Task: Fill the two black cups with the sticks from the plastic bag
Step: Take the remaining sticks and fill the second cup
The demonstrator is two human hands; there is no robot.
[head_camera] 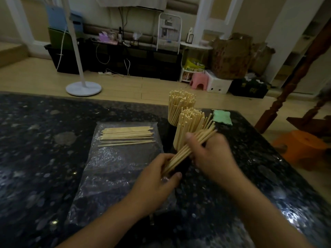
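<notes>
Two black cups stand on the dark speckled table (35, 158), both crammed with upright pale sticks: the far cup (171, 120) and the near cup (179, 153), mostly hidden behind the hands. A bundle of sticks (186, 151) slants from lower left to upper right in front of the near cup. My left hand (157, 183) grips the bundle's lower end. My right hand (211, 154) grips its upper half, thumb over the sticks. The clear plastic bag (114, 169) lies flat to the left, with several loose sticks (127, 136) lying across its far end.
A green cloth (222, 117) lies on the table right of the cups. Past the far table edge are a white fan stand (83, 87), a pink stool (198, 81) and boxes. An orange stool (302, 149) and a carved wooden post (286, 90) stand at right.
</notes>
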